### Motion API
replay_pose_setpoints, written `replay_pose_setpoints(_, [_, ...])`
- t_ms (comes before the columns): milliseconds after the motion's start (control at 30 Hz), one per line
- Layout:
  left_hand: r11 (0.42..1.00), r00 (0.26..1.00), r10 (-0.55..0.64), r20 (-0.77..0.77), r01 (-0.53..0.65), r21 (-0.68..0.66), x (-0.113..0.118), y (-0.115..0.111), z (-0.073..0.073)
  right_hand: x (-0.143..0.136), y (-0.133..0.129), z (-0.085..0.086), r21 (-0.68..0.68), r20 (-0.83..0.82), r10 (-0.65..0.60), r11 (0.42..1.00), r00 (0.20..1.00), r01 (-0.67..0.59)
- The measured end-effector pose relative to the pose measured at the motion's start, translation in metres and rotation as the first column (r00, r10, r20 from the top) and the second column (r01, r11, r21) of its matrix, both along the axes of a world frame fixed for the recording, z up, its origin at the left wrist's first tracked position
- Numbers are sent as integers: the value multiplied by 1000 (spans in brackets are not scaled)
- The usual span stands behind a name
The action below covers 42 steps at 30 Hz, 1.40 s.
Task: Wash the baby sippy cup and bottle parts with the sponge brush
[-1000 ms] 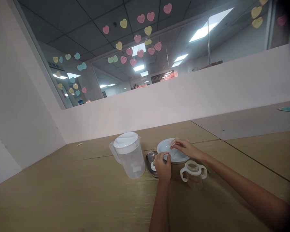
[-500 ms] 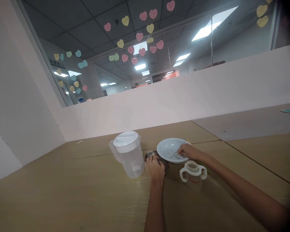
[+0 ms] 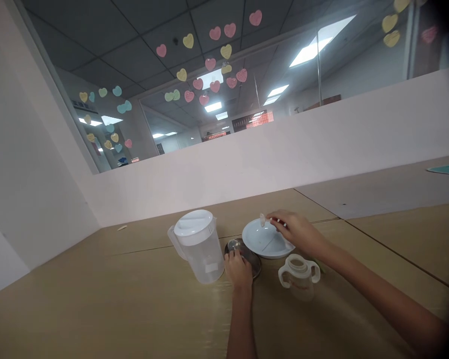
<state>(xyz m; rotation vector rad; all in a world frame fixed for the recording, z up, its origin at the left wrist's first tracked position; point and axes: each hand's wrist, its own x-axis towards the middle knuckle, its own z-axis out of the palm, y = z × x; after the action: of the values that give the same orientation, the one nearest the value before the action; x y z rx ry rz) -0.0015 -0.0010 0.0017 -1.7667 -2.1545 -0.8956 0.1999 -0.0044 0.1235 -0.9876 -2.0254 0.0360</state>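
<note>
Fingers (image 3: 272,216), right hand (image 3: 292,227), pinching translucent piece (image 3: 262,220) over glossy dish (image 3: 255,238); left hand (image 3: 239,270): grip unclear.

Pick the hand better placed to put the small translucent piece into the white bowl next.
Probably the right hand: its fingertips pinch the small translucent piece near the white bowl's far rim. The left hand is at the metal dish.
</note>
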Motion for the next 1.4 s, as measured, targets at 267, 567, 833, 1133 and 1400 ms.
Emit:
replay_pose_setpoints(267, [990,999,-47,11,45,134,-5,5,-1,20,-18,-28,-40,-151,-49,998,987,44])
replay_pose_setpoints(567, [859,979,-201,-43,198,472,-4,5,15,28,-24,-76,-218,-336,-135,974,932,63])
replay_pose_setpoints(833, [686,923,-303,-237,384,618,12,-7,18,21,-32,-81,-222,-318,-47,975,947,-26])
replay_pose_setpoints(1133, [304,674,-538,-506,715,630,53,-28,59,4,-24,-35,-12,-13,244,970,970,-244])
replay_pose_setpoints(1400, [233,611,-748,-259,607,760,65,7,121,-2,5,20,-159,-282,374,890,884,-428])
